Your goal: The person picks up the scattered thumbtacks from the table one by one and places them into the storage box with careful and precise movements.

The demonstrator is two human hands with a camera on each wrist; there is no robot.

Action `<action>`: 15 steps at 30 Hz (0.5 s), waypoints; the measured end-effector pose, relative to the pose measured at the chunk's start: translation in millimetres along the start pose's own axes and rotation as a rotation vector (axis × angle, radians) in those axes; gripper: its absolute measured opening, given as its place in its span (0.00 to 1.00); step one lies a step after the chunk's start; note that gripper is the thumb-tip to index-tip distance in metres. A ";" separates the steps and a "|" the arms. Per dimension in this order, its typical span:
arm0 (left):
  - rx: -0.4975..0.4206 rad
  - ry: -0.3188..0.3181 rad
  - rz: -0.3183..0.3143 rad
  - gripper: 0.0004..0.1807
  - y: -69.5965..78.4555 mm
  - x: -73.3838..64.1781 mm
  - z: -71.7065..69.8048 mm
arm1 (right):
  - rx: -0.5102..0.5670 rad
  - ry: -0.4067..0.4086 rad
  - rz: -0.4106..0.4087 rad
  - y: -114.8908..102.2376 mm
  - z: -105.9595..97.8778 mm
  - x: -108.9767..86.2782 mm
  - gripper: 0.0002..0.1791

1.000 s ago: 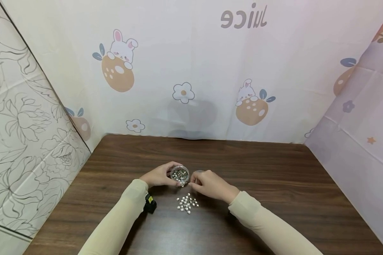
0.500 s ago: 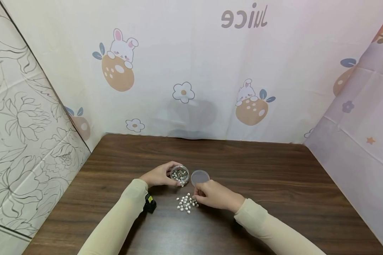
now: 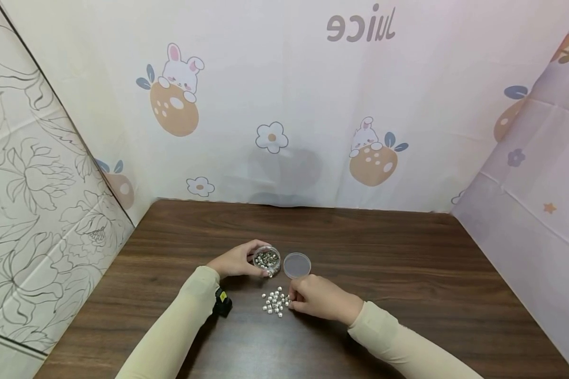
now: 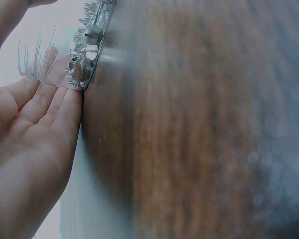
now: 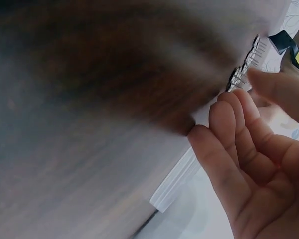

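Note:
My left hand [image 3: 239,260] grips a small clear round tub [image 3: 276,269], thumb on the near side and fingers behind. Silver thumbtacks [image 4: 93,35] show through its wall in the left wrist view, points sticking out. A loose cluster of thumbtacks [image 3: 272,303] lies in front of the tub. At the cluster's right edge is my right hand [image 3: 321,298], fingers curled, thumb and forefinger pinching at a thumbtack [image 5: 238,79] whose pin points up in the right wrist view. The hand covers part of it in the head view.
A clear round lid [image 3: 297,266] lies right of the tub, just behind my right hand. The dark wooden table [image 3: 384,252] reaches back to a printed curtain [image 3: 303,95]. A black wrist device [image 3: 223,303] sits under the left cuff.
My right hand has come away from the lid, uncovering it, and moved toward me to the right edge of the thumbtack cluster. The left hand and tub have stayed put.

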State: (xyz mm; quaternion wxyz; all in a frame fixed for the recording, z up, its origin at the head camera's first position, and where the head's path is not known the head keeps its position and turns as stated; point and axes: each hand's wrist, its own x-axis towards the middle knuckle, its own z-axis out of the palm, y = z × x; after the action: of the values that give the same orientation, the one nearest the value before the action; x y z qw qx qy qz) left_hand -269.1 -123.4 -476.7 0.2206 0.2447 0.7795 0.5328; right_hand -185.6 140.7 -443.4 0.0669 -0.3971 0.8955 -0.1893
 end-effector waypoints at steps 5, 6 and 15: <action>-0.003 -0.003 -0.008 0.37 1.3 -0.6 0.2 | -0.053 0.032 0.003 -0.9 2.1 0.2 0.10; -0.003 -0.004 -0.009 0.37 1.3 -0.8 0.2 | -0.057 0.033 0.004 -0.9 2.2 0.2 0.10; -0.012 -0.003 0.002 0.37 -1.0 0.2 0.1 | -0.078 0.041 0.001 0.9 3.7 0.3 0.11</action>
State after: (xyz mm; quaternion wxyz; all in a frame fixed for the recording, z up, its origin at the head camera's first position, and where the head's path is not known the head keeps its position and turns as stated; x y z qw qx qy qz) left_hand -269.3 -123.5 -477.7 0.2227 0.2450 0.7756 0.5374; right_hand -185.4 139.9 -447.2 0.0329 -0.3948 0.9037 -0.1621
